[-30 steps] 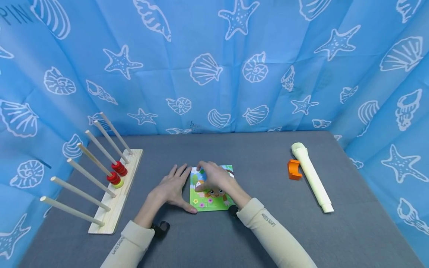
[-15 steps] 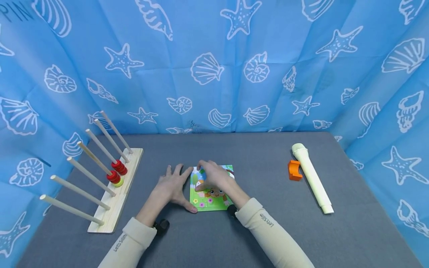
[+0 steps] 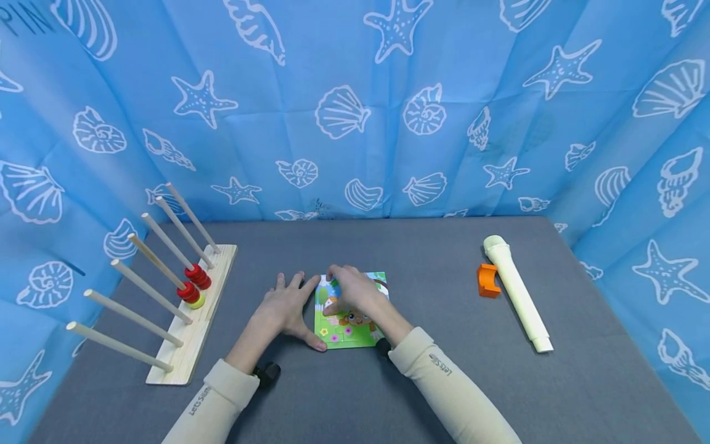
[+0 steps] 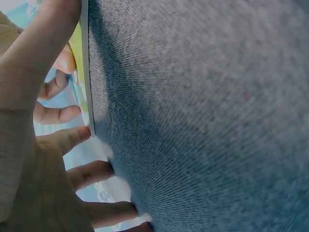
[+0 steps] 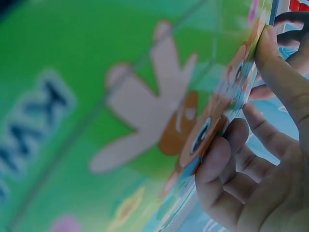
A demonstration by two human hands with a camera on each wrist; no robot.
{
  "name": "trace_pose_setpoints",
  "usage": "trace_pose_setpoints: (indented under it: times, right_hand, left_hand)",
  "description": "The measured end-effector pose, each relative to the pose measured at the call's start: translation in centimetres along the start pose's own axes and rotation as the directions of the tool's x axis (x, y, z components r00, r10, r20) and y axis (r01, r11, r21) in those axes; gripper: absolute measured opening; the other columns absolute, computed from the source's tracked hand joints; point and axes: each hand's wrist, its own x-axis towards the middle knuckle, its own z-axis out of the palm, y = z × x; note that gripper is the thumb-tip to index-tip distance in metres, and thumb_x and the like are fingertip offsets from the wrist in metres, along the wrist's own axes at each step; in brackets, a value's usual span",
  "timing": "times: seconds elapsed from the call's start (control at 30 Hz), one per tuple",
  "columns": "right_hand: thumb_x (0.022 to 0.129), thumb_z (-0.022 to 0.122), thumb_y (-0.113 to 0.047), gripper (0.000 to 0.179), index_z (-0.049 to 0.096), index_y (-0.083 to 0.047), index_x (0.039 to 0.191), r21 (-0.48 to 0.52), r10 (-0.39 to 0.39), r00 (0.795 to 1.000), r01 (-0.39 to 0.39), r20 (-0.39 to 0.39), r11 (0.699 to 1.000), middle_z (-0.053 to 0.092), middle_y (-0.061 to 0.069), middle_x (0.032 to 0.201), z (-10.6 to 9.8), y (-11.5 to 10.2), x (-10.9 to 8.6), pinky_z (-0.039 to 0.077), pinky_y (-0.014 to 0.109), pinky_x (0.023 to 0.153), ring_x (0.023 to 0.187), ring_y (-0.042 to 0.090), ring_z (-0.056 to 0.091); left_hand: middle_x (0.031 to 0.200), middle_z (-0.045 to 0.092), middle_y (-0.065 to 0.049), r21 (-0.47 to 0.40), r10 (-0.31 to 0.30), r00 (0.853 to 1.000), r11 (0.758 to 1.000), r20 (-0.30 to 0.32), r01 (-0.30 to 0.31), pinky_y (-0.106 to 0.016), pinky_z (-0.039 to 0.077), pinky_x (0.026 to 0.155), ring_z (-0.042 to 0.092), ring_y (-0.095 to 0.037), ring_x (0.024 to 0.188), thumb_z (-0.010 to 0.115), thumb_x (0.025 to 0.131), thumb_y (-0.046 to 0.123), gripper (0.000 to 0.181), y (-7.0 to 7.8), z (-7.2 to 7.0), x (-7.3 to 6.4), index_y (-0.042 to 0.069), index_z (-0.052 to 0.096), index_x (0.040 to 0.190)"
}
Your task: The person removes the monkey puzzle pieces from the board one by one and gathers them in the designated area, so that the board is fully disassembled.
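Both hands at the picture puzzle, mid-desk

Left hand (image 3: 285, 310): fingers (image 4: 94, 174) spread wide; thumb and index finger at the left edge of a flat, square, green-and-blue picture puzzle (image 3: 348, 336), the other fingertips down on the cloth beyond its corner. Right hand (image 3: 357, 290): fingers (image 5: 217, 157) bent, tips on the puzzle's face, thumb set apart from them near the left edge; cannot tell whether a piece is pinched. Puzzle lies flat near the middle of the grey cloth-covered desk (image 3: 432, 277), between the hands and partly under the right one. Its print shows flowers and a cartoon figure; in the right wrist view, seam lines cross a printed hand, and dark lettering is cut off at the frame's side.

Wrists: black device (image 3: 268, 374) below the left one; cream sleeves (image 3: 444, 376) with dark lettering on both arms.

Left side of desk: pale wooden rack (image 3: 195, 336) with seven slanting-looking round pegs. Red rings (image 3: 198, 277) on the third peg from the far end; on the fourth, more red rings above a yellow ring (image 3: 196, 301).

Right side: small orange block with a curved notch (image 3: 488, 281), just beside a cream microphone-shaped stick (image 3: 518, 296); contact unclear.

Behind: blue curtain (image 3: 333, 166) printed with white shells and starfish
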Motion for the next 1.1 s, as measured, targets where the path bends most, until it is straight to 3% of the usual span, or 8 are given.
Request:
trace_pose_setpoints:
  times: [0.23,0.4,0.53,0.77,1.1]
  right_hand:
    - [0.075,0.093,-0.033,0.065,0.067,-0.010,0.131,-0.038,-0.036,0.998,0.034,-0.054,0.999,0.065,0.013,0.137,0.0,-0.4,-0.4,0.055,0.051,0.100,0.122,0.033,0.063]
    - [0.075,0.092,-0.037,0.067,0.067,-0.012,0.131,-0.069,-0.033,0.999,0.030,-0.043,0.997,0.064,0.014,0.136,-0.1,-0.2,-0.2,0.055,0.052,0.097,0.120,0.035,0.064]
    - [0.075,0.092,-0.037,0.068,0.064,-0.015,0.133,-0.030,0.012,1.000,-0.012,-0.014,0.999,0.054,0.016,0.139,-0.1,0.1,0.1,0.055,0.053,0.094,0.115,0.038,0.062]
    - [0.076,0.092,-0.033,0.065,0.059,-0.019,0.130,0.053,0.088,0.995,-0.090,0.036,0.995,0.040,0.019,0.140,0.1,0.2,0.6,0.054,0.037,0.074,0.093,0.028,0.059]
    - [0.077,0.092,-0.032,0.063,0.055,-0.020,0.128,0.080,0.105,0.993,-0.109,0.055,0.991,0.036,0.018,0.142,0.0,0.1,0.8,0.050,0.034,0.070,0.087,0.026,0.057]
  left_hand:
    - [0.168,0.023,-0.024,-0.009,0.006,1.000,1.000,0.000,-0.006,-0.073,0.034,0.113,0.016,-0.064,0.150,0.090,0.056,0.073,0.137,-0.1,0.0,0.0,0.020,0.025,0.164]
    - [0.168,0.023,-0.024,-0.009,0.009,1.000,1.000,-0.004,-0.009,-0.072,0.032,0.115,0.015,-0.063,0.150,0.090,0.056,0.072,0.136,-0.1,0.1,0.0,0.021,0.025,0.164]
    - [0.169,0.021,-0.023,-0.011,0.003,1.000,1.000,-0.001,-0.003,-0.071,0.031,0.117,0.014,-0.062,0.151,0.089,0.057,0.072,0.136,0.0,0.2,-0.1,0.021,0.024,0.164]
    - [0.169,0.020,-0.023,-0.016,-0.004,1.000,1.000,0.007,0.004,-0.070,0.029,0.118,0.012,-0.062,0.152,0.090,0.058,0.071,0.135,0.0,0.1,-0.1,0.022,0.023,0.165]
    - [0.169,0.020,-0.024,-0.025,0.003,1.000,1.000,0.014,-0.003,-0.071,0.028,0.118,0.011,-0.062,0.152,0.090,0.060,0.069,0.134,-0.1,0.1,-0.3,0.020,0.023,0.164]
